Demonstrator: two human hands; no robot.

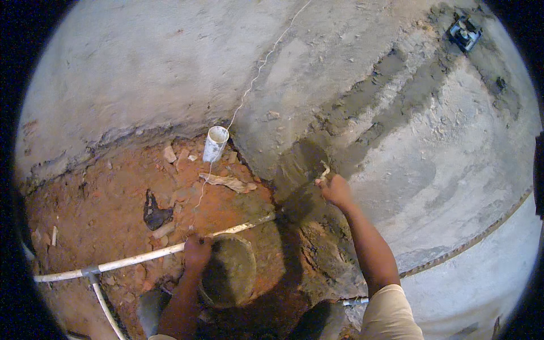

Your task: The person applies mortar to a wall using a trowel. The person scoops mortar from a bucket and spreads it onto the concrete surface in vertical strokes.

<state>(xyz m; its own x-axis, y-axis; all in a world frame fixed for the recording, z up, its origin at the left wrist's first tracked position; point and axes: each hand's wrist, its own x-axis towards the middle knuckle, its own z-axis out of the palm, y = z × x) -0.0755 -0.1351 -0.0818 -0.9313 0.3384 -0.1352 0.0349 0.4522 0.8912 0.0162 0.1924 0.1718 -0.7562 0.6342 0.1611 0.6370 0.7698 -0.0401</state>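
My left hand (198, 252) is closed at the rim of a round mortar bucket (229, 272), coated grey inside, beside a white pipe. The bucket is tipped toward the wall. With my right arm stretched forward, my right hand (336, 191) grips a trowel (324, 169) against the wall's lower part. Only a pale piece of the trowel shows clearly; its blade blends into the dark wet mortar (303, 164). The fresh mortar lies around the trowel, and damp streaks run from there up to the right.
A white pipe (141, 258) crosses the red earth and branches at a grey tee (90, 271). An upright pipe stub (215, 144) stands by the wall, with a white string (260, 68) running past it. A blue electrical box (464, 34) is set into the wall. Rubble and a black scrap (156, 212) lie about.
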